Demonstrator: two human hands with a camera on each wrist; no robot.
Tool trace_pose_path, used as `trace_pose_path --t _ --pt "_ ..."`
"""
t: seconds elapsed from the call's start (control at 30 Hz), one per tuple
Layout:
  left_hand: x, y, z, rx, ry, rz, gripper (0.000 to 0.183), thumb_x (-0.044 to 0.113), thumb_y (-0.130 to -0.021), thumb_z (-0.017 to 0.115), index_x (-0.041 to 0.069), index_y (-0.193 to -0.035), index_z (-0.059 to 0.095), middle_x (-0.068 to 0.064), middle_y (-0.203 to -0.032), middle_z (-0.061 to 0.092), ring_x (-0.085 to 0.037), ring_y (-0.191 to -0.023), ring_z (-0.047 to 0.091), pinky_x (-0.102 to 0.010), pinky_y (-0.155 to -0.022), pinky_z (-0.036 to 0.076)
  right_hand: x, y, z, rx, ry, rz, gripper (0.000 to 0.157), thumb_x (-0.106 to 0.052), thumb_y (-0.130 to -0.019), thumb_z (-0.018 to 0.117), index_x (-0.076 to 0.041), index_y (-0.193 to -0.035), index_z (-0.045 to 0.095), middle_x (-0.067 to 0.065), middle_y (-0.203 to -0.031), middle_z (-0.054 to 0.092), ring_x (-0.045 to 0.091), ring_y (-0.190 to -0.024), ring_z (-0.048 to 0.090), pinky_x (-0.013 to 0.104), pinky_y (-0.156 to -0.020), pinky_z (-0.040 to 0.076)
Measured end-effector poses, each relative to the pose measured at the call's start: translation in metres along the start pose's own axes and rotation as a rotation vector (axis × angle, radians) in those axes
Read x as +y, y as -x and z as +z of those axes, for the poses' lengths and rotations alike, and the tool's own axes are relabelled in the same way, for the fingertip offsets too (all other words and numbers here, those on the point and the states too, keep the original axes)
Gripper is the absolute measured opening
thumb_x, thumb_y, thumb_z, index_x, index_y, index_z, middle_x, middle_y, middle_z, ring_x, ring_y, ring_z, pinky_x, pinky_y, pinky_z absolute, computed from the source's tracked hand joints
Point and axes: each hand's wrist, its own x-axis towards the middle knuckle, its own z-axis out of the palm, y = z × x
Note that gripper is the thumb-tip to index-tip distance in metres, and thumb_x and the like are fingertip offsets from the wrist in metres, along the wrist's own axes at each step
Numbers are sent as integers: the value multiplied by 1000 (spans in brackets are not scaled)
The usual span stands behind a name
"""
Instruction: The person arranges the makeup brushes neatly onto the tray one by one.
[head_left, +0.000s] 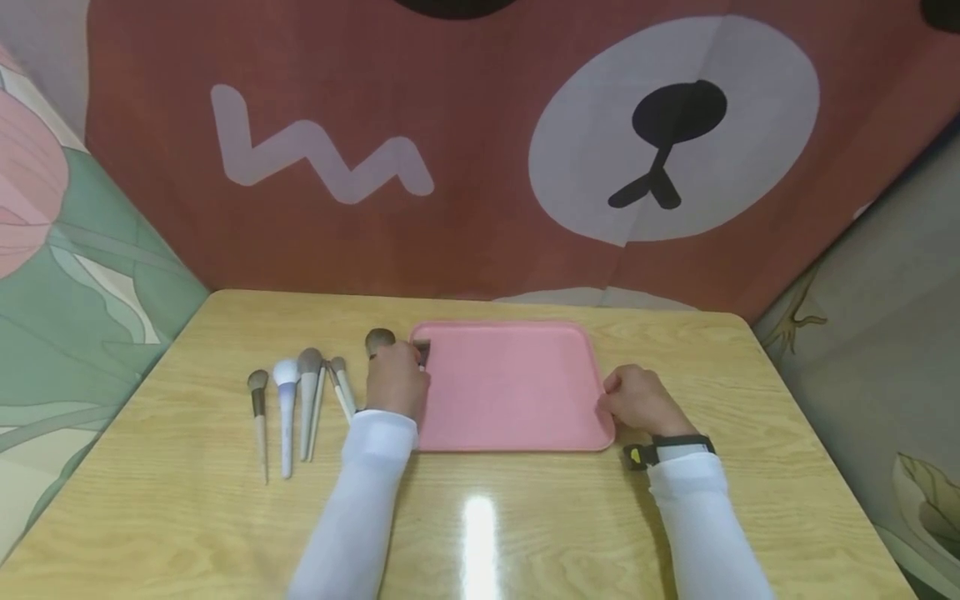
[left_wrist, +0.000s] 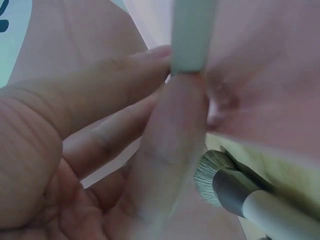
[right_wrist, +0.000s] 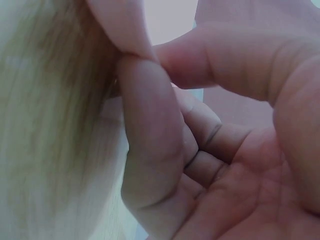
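Note:
My left hand is at the left rim of a pink tray. In the left wrist view its thumb and finger pinch the pale handle of a makeup brush. A dark brush head, apparently of this brush, shows over the tray's left edge in the head view. Just beyond that hand is another makeup brush with a wide dark head, its handle hidden. On the right, my right hand pinches the tray's right rim between thumb and index finger, as the right wrist view shows.
Several makeup brushes lie side by side on the wooden table left of the left hand, among them a white-headed brush and a slim dark-headed brush. A printed brown cloth hangs behind the table.

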Motion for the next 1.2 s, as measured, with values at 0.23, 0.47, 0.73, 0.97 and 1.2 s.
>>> trace_pose_path --t 0.23,0.47,0.73,0.97,1.2 --pt "0 1 0 -33 -37 29 5 6 -76 66 8 -79 68 -13 -80 67 -24 -65 60 -40 -60 52 0 0 0 -7 -2 -3 33 -15 -75 64 1 -104 62 11 -91 63 22 -80 56 33 -69 48" --pt "2 6 -4 -65 -56 39 17 -1 -78 61 6 -90 71 -17 -90 68 -29 -76 63 -42 -67 54 1 -1 -3 -7 4 -9 34 -16 -75 64 1 -105 61 12 -94 64 23 -83 57 35 -73 48" --pt "0 12 -6 -69 -33 32 25 0 -84 58 2 -106 70 -20 -98 68 -34 -82 66 -43 -71 56 1 -1 -1 -4 -10 -24 31 -15 -75 64 1 -101 61 11 -89 63 22 -80 56 34 -70 48" --pt "-1 12 -5 -66 -33 41 24 0 -84 57 2 -104 70 -20 -97 69 -34 -82 66 -43 -72 55 0 -1 -1 -14 -15 -2 31 -15 -77 63 1 -104 60 11 -91 63 22 -80 57 33 -70 48" --pt "1 9 -3 -47 -51 48 17 -2 -81 58 4 -90 71 -20 -89 68 -32 -78 64 -42 -67 55 0 1 -2 -22 -18 0 33 -15 -77 64 2 -105 60 12 -91 63 22 -80 57 34 -70 48"
